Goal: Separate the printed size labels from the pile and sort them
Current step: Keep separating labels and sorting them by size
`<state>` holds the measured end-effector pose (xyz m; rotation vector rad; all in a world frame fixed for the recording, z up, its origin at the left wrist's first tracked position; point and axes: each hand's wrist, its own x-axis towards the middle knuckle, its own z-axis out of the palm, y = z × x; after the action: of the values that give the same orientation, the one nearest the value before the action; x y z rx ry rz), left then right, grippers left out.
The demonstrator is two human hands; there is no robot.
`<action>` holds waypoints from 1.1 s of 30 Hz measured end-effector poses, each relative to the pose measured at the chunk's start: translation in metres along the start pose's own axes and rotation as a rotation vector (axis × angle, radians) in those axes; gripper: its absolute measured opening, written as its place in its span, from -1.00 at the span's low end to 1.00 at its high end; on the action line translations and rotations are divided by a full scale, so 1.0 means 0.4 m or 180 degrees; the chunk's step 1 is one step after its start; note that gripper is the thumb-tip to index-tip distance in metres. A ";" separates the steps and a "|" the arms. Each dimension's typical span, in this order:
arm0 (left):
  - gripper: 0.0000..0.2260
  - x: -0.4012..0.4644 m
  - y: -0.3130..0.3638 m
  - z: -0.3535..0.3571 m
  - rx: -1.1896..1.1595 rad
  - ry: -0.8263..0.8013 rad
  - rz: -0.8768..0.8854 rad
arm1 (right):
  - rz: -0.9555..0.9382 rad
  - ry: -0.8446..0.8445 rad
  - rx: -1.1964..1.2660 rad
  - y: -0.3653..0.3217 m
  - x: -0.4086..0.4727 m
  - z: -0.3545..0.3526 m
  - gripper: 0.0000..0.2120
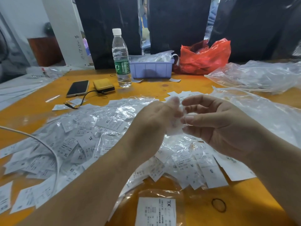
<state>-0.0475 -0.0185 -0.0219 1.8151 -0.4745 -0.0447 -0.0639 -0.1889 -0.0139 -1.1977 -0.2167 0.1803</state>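
My left hand (156, 118) grips small bundle of labels (175, 126), blurred; my right hand (216, 124) pinches its edge, fingers curled. Pile (84, 137) spread below and left of fingers. Step, I judge: peeling one label off. Next: read size, drop by matching group, maybe XL label (156, 211) nearest me

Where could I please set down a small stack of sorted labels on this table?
Bare orange tabletop lies near the front right, around the black rubber band, beside the bagged XL label. Another strip lies between the phone and the label pile. The middle is crowded with labels and plastic, under both hands.
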 end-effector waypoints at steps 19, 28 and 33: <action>-0.85 0.007 -0.008 -0.022 0.0063 0.0265 0.0067 | 0.0163 0.0225 -0.0649 0.000 0.003 0.001 -0.86; -0.80 0.004 -0.003 -0.020 -0.0120 0.0079 0.0104 | 0.0390 -0.0108 -0.0606 0.000 -0.003 0.003 -0.77; -0.84 0.003 -0.006 -0.020 -0.0101 -0.0164 0.0121 | 0.0339 -0.0070 -0.1026 0.007 0.000 0.003 -0.85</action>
<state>-0.0435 -0.0111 -0.0212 1.7768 -0.5417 -0.0726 -0.0645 -0.1867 -0.0161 -1.5296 -0.2062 0.2586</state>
